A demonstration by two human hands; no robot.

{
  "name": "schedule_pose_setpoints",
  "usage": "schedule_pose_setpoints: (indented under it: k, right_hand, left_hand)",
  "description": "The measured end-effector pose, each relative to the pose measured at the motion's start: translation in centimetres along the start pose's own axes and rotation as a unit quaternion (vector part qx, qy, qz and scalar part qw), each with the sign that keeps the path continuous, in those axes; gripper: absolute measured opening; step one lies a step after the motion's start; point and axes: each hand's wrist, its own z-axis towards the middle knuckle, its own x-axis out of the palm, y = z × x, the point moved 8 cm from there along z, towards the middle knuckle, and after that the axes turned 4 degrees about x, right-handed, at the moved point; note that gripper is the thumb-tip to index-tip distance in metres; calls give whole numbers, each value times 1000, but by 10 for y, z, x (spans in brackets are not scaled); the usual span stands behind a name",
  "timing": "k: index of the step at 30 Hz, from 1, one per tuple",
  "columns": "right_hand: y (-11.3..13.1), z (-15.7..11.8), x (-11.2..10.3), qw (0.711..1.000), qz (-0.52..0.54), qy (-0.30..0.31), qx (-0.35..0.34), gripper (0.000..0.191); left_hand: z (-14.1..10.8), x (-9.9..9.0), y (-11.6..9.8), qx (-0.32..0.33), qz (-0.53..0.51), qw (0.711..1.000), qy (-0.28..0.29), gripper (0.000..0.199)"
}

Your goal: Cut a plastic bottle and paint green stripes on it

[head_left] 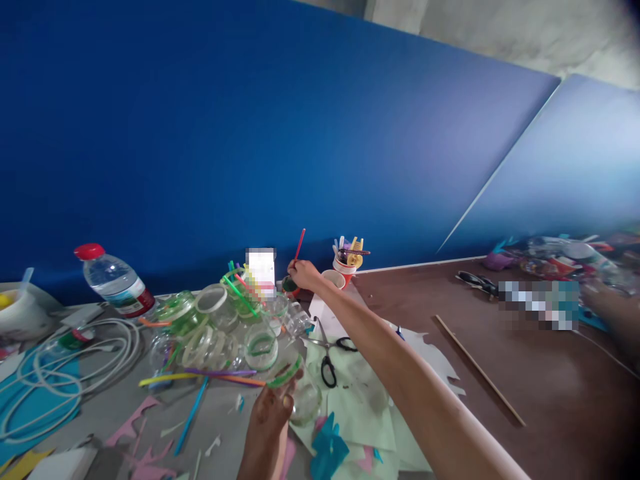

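Note:
In the lower middle, my left hand (270, 410) is closed around a cut clear plastic bottle piece (306, 400) with green along its rim. Farther forward, my right hand (306, 275) pinches a thin red stick (300, 244) whose upper end points up. Its lower end is hidden by the hand, right beside a small cup (289, 285) with something dark green in it. Open scissors (327, 360) with black handles lie on pale paper sheets (357, 410) between my arms.
Cut bottle pieces (213, 347) and coloured straws crowd the left side, near a red-capped bottle (117, 283) and a coiled white cable (107, 347). A cup of plastic cutlery (345, 265) stands by the blue partition (280, 147). A wooden stick (477, 370) lies right; another person's hand (613, 303) shows beyond.

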Motion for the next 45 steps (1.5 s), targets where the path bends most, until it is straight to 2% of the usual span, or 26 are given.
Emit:
schedule_pose_setpoints:
  k: [7,16,21,25,28,31,33,34,36,38,40,45]
  right_hand:
    - [-1,-2,-1,1000,4,7,9,19]
    - [-5,-4,-23,998,55,-14,34,16]
    - [-6,-9,-36,990,124,-36,56,15]
    - [-11,-21,-54,972,214,-53,78,19]
    - [-16,-47,-71,951,290,-64,90,22]
    - [-17,-96,-83,923,371,-64,83,26]
    - [-8,-137,-81,838,544,-7,46,27]
    - [-4,-159,-80,805,592,6,35,27]
    - [-2,-199,-77,770,637,3,40,27]
    - [-1,-231,-66,761,646,7,58,28]
    - [-1,-250,-55,764,642,2,64,30]
    - [-6,-262,-33,792,608,-10,47,34]
  left_hand:
    - [1,-2,2,-5,-4,1000,13,49]
    - [-1,2,-4,-5,-12,1000,-23,49]
    - [-4,6,-9,-5,-3,1000,-28,51]
    - [-2,2,-7,0,10,999,-38,48]
    - [5,-1,-2,1,2,1000,-20,47]
    - [11,-5,-1,17,-41,999,-19,48]
    - [12,-4,-4,31,-59,998,-17,47]
    - [11,-3,-6,41,-69,997,-20,46]
    - [9,2,-10,43,-88,995,-20,45]
    - [6,6,-15,49,-84,995,-25,47]
    - [3,10,-21,62,-73,995,-23,49]
    - [1,10,-22,66,-36,997,-34,47]
